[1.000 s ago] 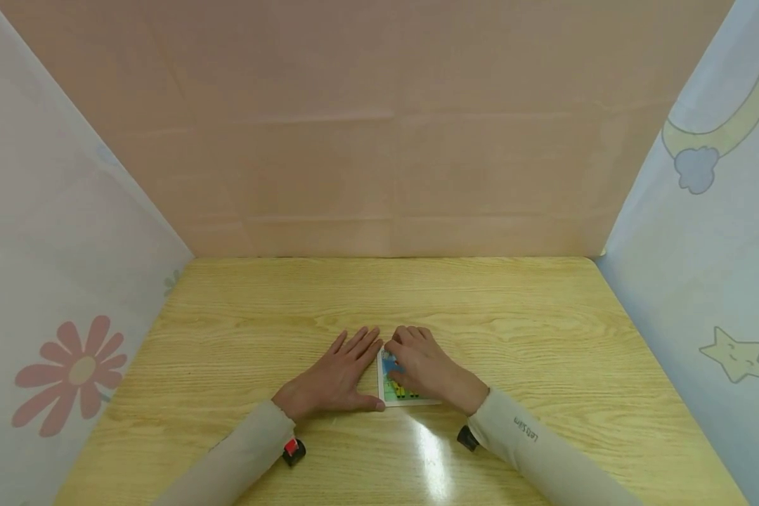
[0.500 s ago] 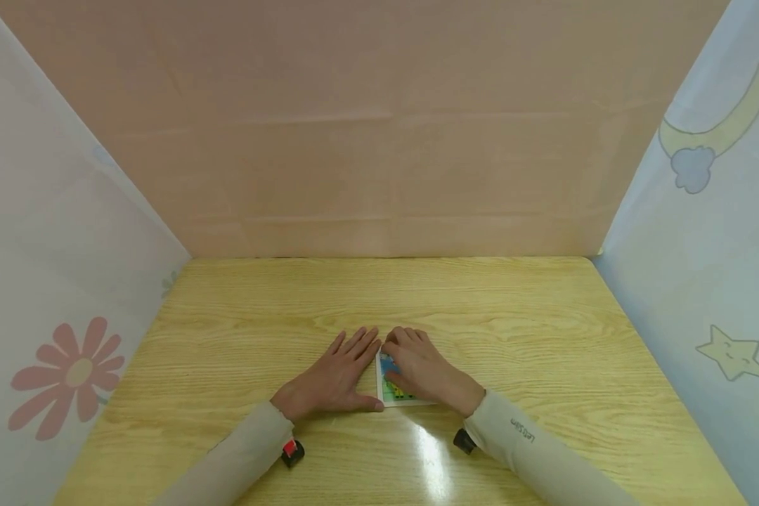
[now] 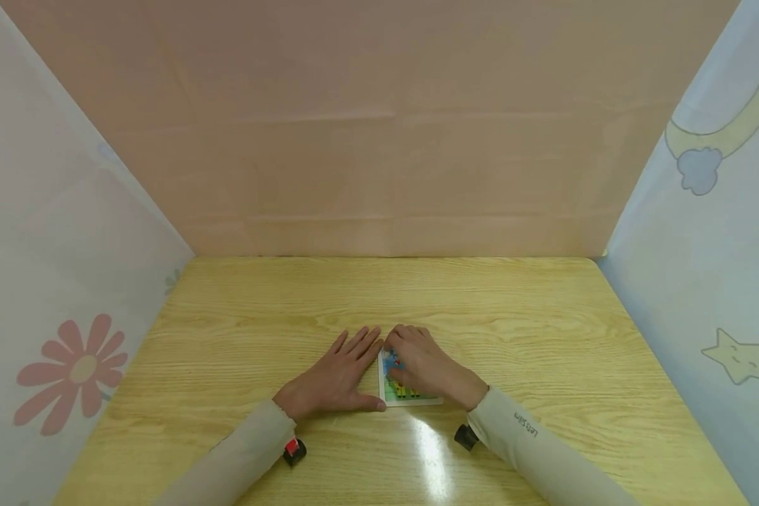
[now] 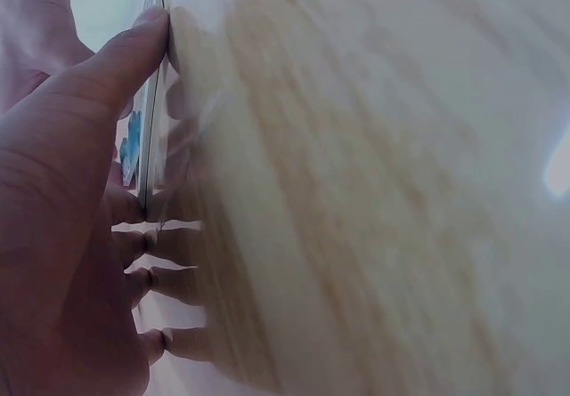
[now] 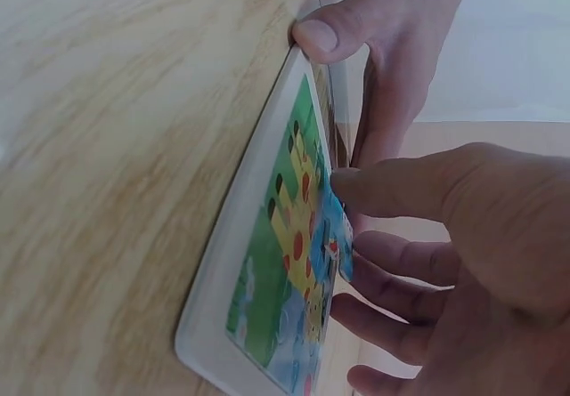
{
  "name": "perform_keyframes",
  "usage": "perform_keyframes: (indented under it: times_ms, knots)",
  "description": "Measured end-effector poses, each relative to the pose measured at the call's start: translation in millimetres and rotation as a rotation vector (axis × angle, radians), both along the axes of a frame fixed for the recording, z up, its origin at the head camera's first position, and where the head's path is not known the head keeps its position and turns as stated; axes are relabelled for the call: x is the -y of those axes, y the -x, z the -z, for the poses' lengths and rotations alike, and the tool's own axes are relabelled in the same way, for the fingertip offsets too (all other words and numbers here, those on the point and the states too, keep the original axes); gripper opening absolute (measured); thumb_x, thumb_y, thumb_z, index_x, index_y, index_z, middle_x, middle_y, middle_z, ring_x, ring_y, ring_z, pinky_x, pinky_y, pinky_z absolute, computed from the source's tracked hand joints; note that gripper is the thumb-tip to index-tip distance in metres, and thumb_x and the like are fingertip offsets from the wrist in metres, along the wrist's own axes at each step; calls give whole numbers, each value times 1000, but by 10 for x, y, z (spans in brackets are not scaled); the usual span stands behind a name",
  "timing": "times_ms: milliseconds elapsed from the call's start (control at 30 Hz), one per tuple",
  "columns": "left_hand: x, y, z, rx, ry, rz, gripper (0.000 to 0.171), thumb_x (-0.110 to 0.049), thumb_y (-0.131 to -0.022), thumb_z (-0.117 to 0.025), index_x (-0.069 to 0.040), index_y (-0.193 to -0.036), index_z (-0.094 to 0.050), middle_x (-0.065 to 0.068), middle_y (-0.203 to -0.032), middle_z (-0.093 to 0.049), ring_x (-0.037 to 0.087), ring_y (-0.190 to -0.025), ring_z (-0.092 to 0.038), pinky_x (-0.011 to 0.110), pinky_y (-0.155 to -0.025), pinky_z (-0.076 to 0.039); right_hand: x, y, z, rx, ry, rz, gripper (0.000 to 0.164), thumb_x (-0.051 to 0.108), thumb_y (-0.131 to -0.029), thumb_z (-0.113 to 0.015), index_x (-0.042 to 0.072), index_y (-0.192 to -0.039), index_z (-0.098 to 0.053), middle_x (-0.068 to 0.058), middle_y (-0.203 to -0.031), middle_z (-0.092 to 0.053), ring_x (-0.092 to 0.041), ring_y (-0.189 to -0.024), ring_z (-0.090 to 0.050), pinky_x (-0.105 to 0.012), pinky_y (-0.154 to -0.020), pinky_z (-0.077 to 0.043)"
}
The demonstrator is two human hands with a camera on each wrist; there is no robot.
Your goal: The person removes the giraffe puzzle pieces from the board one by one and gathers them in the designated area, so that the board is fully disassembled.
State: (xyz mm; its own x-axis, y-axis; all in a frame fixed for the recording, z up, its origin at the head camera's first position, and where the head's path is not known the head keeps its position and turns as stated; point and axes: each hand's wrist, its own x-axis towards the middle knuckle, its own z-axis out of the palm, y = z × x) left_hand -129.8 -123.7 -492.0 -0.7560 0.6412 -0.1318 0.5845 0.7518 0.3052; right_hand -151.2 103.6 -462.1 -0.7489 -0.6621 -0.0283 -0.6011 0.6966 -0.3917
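Note:
A small picture puzzle with a white frame lies flat on the table; its picture shows a yellow giraffe with red spots on green and blue. My left hand rests with spread fingers along the puzzle's left side, thumb tip at the near left corner. Over the picture bends my right hand, covering much of its right part. In the right wrist view its thumb and fingers pinch a blue puzzle piece, which stands tilted at the picture's surface.
The wood-grain table has a bright glare streak just in front of the puzzle. A tan sheet hangs behind it, with patterned white sheets to the left and right.
My right hand shifts only slightly over the puzzle, and a bit more of the picture shows beside its fingers. The left hand stays in place.

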Motion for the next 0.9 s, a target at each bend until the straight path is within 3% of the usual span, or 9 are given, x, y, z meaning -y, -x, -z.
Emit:
perform_keyframes:
  times_ms: [233,467,533,667,800,900]
  knots:
    - [15,18,53,7,-2,-10,112,-81,-93,-57,-17,-173,-14,7,-182,-10,30,-170,-10,61,-136,-15,0,5,32,-100,-5,-24,33,15,-93,-83,9,-123,-71,-5,-119,-70,-28,-118,-65,-57,-116,-44]
    - [34,20,49,8,8,-8,112,-83,-93,-55,-16,-173,-13,7,-182,-8,30,-170,-9,61,-136,-13,-28,22,40,-180,18,-70,33,11,-93,-81,11,-125,-74,-4,-111,-67,-28,-111,-64,-57,-110,-46]
    - [36,22,52,11,5,-7,112,-83,-93,-55,-17,-174,-13,7,-182,-8,30,-170,-9,61,-136,-13,-39,33,18,-154,25,-81,28,11,-96,-79,12,-123,-75,-4,-111,-69,-26,-110,-66,-55,-109,-47]
    - [30,25,50,20,-12,-8,111,-82,-93,-57,-20,-174,-12,8,-182,-9,30,-170,-9,62,-136,-13,-73,76,-36,-2,99,-75,24,10,-102,-71,12,-125,-76,-2,-115,-75,-21,-108,-70,-49,-106,-51]
    - [17,32,57,19,-9,-11,112,-82,-92,-57,-17,-173,-14,7,-182,-8,29,-170,-9,62,-136,-13,-146,137,-91,154,197,-19,24,9,-104,-67,8,-128,-73,-3,-117,-76,-17,-107,-71,-41,-97,-59]
    - [10,33,60,24,8,-12,113,-83,-92,-56,-13,-173,-18,5,-183,-6,28,-170,-7,61,-137,-12,-240,185,-137,194,216,33,21,9,-105,-66,7,-126,-71,-3,-117,-75,-16,-105,-70,-40,-93,-60]
